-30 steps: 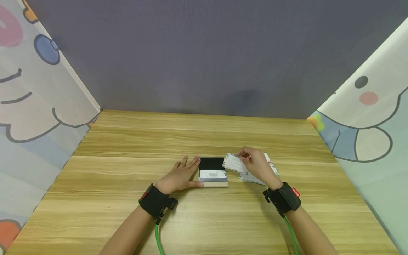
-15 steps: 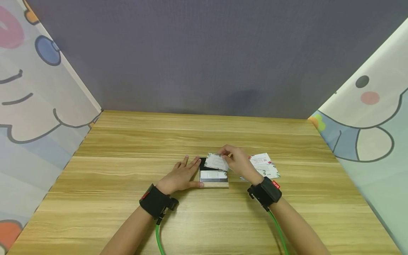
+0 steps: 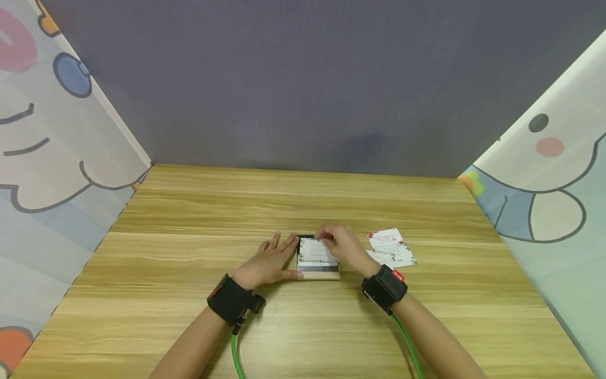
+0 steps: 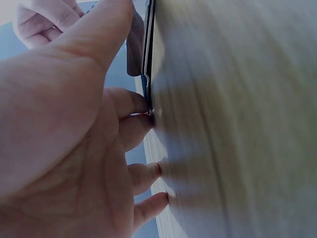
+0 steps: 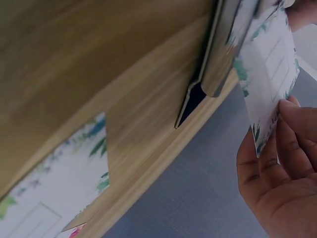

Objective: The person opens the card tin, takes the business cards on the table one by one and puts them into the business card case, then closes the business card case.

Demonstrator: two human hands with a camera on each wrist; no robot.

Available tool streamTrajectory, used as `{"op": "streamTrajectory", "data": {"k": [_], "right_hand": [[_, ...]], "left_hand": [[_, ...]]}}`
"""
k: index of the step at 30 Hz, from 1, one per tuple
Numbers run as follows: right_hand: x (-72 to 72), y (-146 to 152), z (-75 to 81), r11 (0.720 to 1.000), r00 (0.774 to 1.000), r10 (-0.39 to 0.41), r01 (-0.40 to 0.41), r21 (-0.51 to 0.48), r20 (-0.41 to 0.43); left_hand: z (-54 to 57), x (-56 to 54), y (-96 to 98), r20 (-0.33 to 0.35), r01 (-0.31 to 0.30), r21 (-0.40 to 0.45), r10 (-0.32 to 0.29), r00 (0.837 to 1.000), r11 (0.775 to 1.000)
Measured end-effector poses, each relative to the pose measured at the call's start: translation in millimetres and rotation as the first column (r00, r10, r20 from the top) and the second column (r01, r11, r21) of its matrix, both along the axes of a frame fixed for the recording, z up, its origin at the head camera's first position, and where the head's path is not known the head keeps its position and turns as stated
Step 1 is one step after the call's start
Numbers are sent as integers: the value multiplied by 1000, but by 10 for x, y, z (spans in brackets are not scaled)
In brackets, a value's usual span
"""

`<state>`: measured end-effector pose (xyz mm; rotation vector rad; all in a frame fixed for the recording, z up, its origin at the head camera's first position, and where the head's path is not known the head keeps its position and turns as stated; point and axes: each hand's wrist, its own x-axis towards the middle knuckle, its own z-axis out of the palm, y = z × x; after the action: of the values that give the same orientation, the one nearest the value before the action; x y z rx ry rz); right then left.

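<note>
1. We judge the step in hand to be fitting a card (image 3: 313,251) into the case (image 3: 320,275), which lies on the surface (image 3: 303,326); the card is over the case, covering most of its dark inside.
2. Our right hand (image 3: 342,245) pinches the card between thumb and fingers near its far right corner.
3. Our left hand (image 3: 267,263) has its fingers straight and spread, thumb and forefinger against the case's left edge, apparently steadying it.
4. The card's long axis runs left to right, roughly parallel to the case's front band, printed side up, one long edge towards us (the right wrist view shows it raised at the pinched end).
5. The next move likely calls for sliding that near edge behind the band, then flattening the card.
6. The spare cards (image 3: 390,246) overlap to the right.
</note>
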<state>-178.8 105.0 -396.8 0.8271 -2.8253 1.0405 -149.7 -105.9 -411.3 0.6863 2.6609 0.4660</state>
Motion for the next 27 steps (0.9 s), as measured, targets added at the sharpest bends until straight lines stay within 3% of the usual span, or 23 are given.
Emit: {"op": "streamTrajectory", "data": {"k": [18, 27], "right_hand": [[72, 11, -40, 985, 988, 78, -97, 140, 130], [163, 39, -24, 958, 983, 139, -163, 234, 117]], "left_hand": [[-13, 4, -1, -14, 11, -4, -11, 1000, 1000], [-1, 9, 0, -11, 11, 4, -11, 1000, 1000]]}}
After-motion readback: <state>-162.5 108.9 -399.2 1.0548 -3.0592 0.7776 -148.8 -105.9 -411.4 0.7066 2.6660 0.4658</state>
